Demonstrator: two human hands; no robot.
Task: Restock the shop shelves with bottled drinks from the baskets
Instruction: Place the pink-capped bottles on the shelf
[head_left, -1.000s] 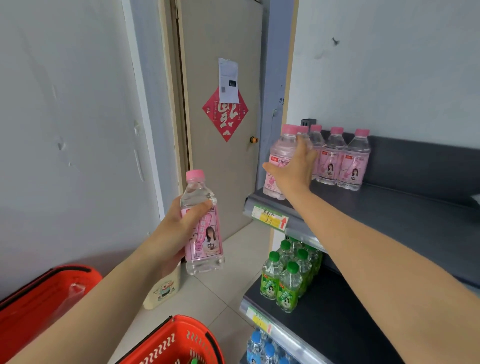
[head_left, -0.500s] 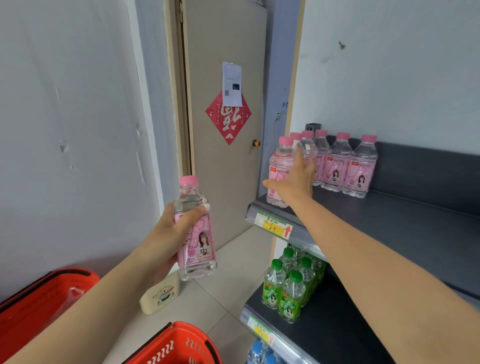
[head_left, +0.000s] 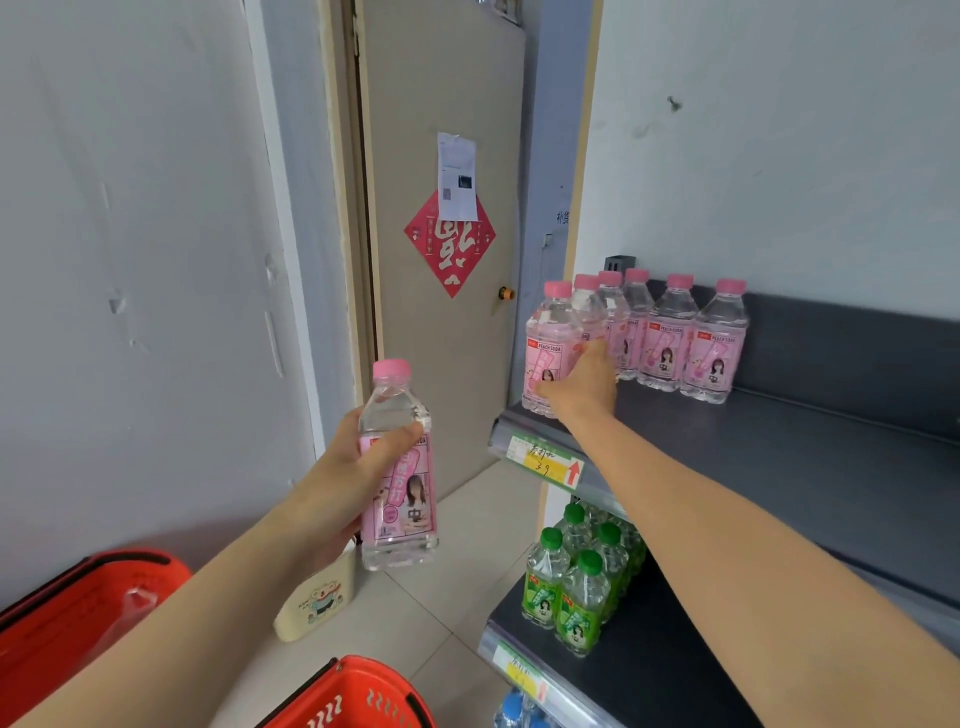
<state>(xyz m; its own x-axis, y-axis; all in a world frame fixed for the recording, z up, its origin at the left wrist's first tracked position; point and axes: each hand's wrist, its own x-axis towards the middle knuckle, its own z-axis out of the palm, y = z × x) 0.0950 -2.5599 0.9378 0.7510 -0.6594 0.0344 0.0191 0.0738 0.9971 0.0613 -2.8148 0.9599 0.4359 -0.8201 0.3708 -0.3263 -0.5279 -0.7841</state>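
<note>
While my right hand (head_left: 582, 382) grips the front bottle (head_left: 548, 338), my left hand (head_left: 337, 467) holds a spare bottle (head_left: 405, 504) upright, mid-frame — the shelf (head_left: 779, 457) lies to its upper right.

A beige flat-panel door (head_left: 447, 104) stands shut between white painted walls (head_left: 130, 260). A red diamond-shaped paper decoration (head_left: 450, 254) hangs on it, its top corner overlapped by a white printed paper sheet (head_left: 457, 176). A small orange knob (head_left: 505, 293) sits at the door's right edge. A cream cartoon-printed bag (head_left: 317, 597) stands on the pale tiled floor (head_left: 467, 571).
</note>
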